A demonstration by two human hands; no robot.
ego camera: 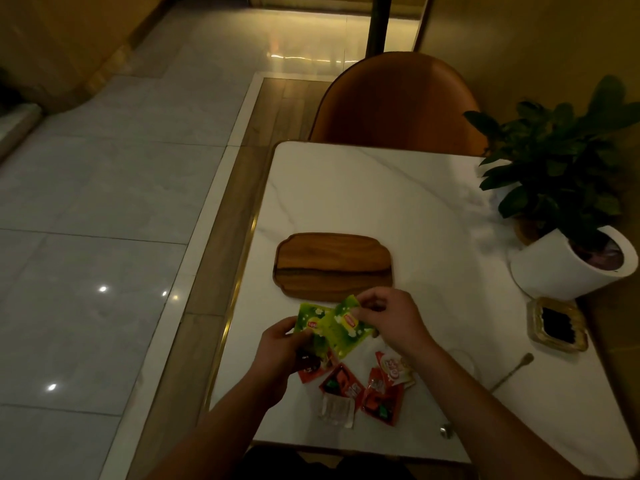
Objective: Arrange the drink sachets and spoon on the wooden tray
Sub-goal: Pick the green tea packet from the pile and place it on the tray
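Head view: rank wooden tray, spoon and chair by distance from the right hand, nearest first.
From the right hand, which pinches a green sachet:
1. Wooden tray, just beyond the fingers.
2. Spoon, lying on the table off to the right.
3. Chair, past the table's far edge.

2 green sachets (313, 322), approx 4 red sachets (341, 381), 1 clear pkt (336, 408), 1 wooden tray (332, 265), 1 spoon (512, 372)
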